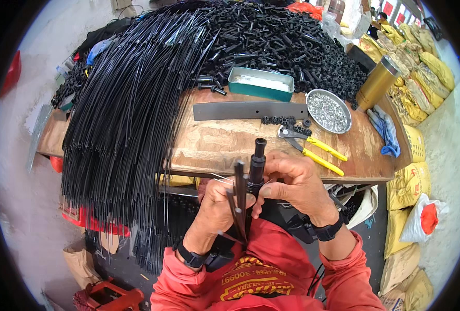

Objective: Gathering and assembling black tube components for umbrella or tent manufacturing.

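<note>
Close to my body, a black stepped tubular part (257, 165) stands upright between my two hands. My left hand (217, 205) is closed around its lower part, and several long dark rods (239, 186) rise beside those fingers. Thin white strands (222, 179) stick out from the same hand. On the other side, my right hand (298, 185) has its thumb and index finger pinched against the tubular part; a thin strand seems to show at the fingertips, but what they pinch is too small to make out. Yellow-handled cutters (320, 155) lie on the wooden table (214, 145) just beyond my right hand.
A bundle of long black rods (121, 124) hangs over the table's left edge. Behind is a heap of black tubular parts (287, 36). A green tin (261, 92), grey metal bar (230, 111), dish of small shiny pieces (310, 98), gold flask (377, 85) and blue cloth (384, 129) lie around.
</note>
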`<action>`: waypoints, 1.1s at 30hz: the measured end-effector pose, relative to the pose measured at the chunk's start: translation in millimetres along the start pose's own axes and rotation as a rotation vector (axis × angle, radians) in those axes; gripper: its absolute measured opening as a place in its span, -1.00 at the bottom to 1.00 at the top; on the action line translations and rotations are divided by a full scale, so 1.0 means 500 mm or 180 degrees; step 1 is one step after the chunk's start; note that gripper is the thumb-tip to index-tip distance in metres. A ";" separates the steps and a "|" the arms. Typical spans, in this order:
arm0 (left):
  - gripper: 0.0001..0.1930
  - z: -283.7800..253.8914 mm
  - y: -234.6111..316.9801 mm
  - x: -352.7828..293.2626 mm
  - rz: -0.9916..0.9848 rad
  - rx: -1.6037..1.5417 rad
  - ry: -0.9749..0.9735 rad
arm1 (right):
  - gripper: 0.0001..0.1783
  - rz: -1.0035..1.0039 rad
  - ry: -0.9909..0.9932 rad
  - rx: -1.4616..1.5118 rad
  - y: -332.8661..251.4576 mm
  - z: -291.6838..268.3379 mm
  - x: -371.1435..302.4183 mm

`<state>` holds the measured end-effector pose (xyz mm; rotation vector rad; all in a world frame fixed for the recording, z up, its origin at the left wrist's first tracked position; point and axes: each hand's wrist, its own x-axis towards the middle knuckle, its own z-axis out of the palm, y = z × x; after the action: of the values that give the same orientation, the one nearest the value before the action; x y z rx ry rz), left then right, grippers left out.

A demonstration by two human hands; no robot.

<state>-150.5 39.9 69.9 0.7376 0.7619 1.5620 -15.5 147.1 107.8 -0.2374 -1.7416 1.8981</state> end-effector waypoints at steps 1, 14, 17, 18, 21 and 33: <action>-0.77 0.004 -0.002 0.000 0.0015 0.0082 0.0020 | -0.81 -0.0137 -0.0018 -0.0444 -0.005 -0.005 0.002; -0.81 0.038 -0.064 -0.003 0.0754 -0.0081 0.0278 | -0.76 0.0354 0.0394 -0.0636 0.017 -0.040 -0.021; -0.85 0.024 -0.058 0.001 0.0654 -0.0384 0.0197 | -0.82 0.0058 0.0575 -0.0693 0.029 -0.024 -0.010; -0.83 0.018 -0.056 0.000 0.0557 -0.0487 0.0115 | -0.82 0.0074 0.0550 -0.0703 0.031 -0.023 -0.007; -0.80 0.009 -0.055 0.005 0.0508 -0.0612 0.0035 | -0.69 -0.0253 0.0259 -0.0712 0.035 -0.023 0.003; -0.69 0.009 -0.040 0.012 -0.0456 -0.1283 -0.0510 | -0.66 -0.0360 -0.0488 0.0375 0.037 -0.028 0.003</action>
<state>-136.0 48.0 56.5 0.4909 0.3562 1.4461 -15.2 159.8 88.5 0.0508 -1.6941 1.9715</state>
